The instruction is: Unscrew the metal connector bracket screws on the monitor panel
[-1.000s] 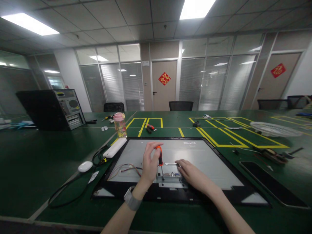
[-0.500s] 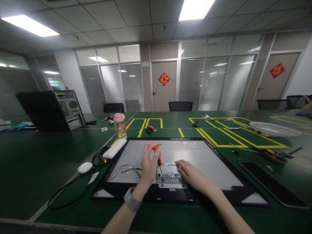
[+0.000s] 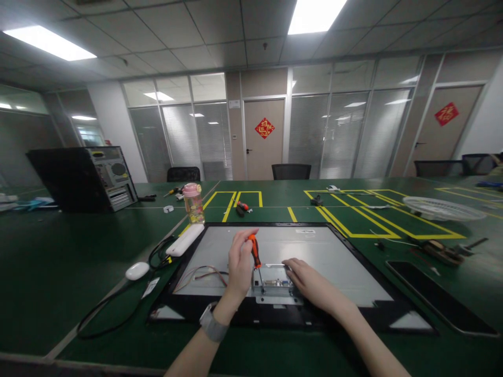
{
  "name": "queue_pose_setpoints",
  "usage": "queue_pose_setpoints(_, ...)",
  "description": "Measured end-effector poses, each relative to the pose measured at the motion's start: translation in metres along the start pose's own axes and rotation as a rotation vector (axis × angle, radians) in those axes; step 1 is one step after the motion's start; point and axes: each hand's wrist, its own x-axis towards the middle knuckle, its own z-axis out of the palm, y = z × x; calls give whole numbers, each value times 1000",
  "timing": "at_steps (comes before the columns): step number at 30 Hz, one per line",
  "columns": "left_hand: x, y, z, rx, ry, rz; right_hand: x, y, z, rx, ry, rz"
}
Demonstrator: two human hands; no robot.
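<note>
My left hand, wearing a watch on its wrist, is closed at the top of an orange-and-black screwdriver. The tool leans slightly, its shaft pointing down to the lower left of a metal bracket with ports along it. That bracket sits on the back of a flat display panel with a black frame. Stretched out, the fingers of my right hand rest on the bracket's upper right edge; the thumb is hidden. Thin wires lie on the panel left of my left hand.
Left of the panel are a white bar-shaped device, black cables and a pink-lidded bottle. A computer case stands far left. To the right lie a black phone-like slab and a brown-black tool. Pliers lie beyond.
The fingers of my left hand have shifted on the screwdriver, and more of its handle shows. The handle leans a little more to the left. My right hand stays in place.
</note>
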Motion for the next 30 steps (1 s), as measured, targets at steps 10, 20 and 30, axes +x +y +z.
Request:
queue_pose_setpoints(10, 0, -1, 1, 73, 32, 33, 1, 2, 2, -2, 8, -12)
queue_pose_setpoints(20, -1, -4, 1, -26, -9, -51, 0, 2, 2, -6, 5, -3)
queue_pose_setpoints(30, 0, -3, 1, -43, -4, -46, 0, 2, 2, -11, -4, -6)
